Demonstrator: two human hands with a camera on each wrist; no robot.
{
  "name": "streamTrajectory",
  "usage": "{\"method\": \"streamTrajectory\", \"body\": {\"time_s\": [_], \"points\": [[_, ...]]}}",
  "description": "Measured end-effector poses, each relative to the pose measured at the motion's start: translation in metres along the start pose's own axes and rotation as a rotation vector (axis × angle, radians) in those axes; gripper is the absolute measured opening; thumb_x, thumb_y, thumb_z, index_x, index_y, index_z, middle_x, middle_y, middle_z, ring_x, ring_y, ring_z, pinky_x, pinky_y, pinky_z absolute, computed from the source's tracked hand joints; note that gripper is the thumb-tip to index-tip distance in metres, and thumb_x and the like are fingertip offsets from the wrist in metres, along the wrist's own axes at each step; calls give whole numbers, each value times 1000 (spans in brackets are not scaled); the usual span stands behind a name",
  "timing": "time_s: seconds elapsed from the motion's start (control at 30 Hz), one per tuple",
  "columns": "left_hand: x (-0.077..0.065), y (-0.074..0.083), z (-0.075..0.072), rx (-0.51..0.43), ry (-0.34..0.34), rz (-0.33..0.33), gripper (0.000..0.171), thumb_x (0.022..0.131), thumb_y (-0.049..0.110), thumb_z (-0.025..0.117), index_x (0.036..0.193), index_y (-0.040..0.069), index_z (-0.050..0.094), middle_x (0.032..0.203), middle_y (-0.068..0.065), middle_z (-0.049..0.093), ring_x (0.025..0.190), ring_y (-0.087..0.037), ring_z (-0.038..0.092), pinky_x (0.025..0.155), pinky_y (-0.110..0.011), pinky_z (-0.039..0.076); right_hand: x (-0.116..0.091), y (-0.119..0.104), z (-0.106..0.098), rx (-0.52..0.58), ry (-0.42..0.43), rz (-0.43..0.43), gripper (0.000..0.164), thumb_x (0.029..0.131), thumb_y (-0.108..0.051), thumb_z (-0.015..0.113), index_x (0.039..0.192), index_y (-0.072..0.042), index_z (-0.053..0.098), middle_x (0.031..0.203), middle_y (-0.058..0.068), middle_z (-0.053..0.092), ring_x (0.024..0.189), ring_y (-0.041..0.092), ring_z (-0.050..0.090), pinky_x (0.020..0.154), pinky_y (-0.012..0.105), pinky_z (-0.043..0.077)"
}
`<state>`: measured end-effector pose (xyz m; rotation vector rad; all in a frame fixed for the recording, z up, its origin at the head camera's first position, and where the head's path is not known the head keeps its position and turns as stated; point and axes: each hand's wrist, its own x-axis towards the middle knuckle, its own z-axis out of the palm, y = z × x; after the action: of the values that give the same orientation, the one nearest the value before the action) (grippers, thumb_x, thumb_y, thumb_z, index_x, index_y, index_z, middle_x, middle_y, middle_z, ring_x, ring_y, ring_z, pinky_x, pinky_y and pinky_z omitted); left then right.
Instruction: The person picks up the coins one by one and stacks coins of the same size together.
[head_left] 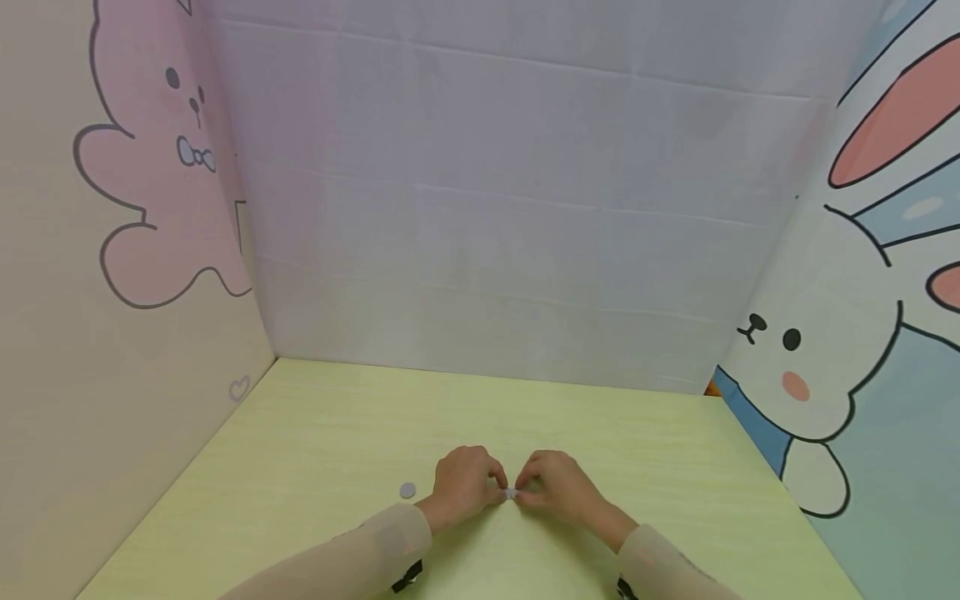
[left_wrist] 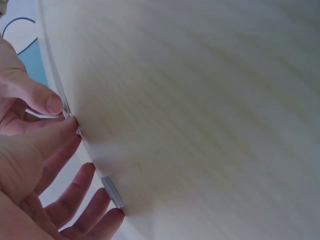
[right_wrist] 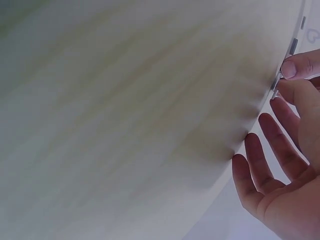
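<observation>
In the head view a small pale grey piece (head_left: 512,493) sits between the fingertips of both hands, low over the table. My left hand (head_left: 467,483) pinches its left side with thumb and forefinger; the right hand (head_left: 558,490) pinches the opposite side. Fingers cover most of the piece, and I cannot tell its kind. To the left of the left hand a flat round grey disc (head_left: 407,490) lies on the table. The left wrist view shows a grey edge-on object (left_wrist: 112,191) beside the left hand's outer fingers. The right hand's other fingers (right_wrist: 255,160) spread near the tabletop.
A pale yellow-green table (head_left: 360,417) extends under both hands. Behind it hangs a creased white sheet (head_left: 487,208). The left wall (head_left: 165,208) bears a pink cartoon animal, and a cartoon rabbit (head_left: 817,358) covers the right one.
</observation>
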<state>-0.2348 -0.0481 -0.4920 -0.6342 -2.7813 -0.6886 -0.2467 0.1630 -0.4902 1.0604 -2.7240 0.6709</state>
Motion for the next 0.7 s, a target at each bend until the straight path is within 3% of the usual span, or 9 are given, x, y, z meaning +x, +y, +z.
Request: {"method": "streamTrajectory", "body": {"time_s": [0.53,0.7], "points": [[1,-4,2,-12,-5,11,11,79,28,95,78,29,85,88,10,76,81,-14,68,55,-27,47,6,-5,4,-17,12,-2,6,87,-17,88,83,-15,83,87,-7,75,80,8,67,75,30,56],[1,-3,0,-19,-2,15,10,79,28,95,79,28,85,90,9,77,81,-15,69,54,-27,47,8,-7,3,-27,11,-8,6,87,-16,88,84,-14,83,87,-6,76,80,9,68,79,34,56]]}}
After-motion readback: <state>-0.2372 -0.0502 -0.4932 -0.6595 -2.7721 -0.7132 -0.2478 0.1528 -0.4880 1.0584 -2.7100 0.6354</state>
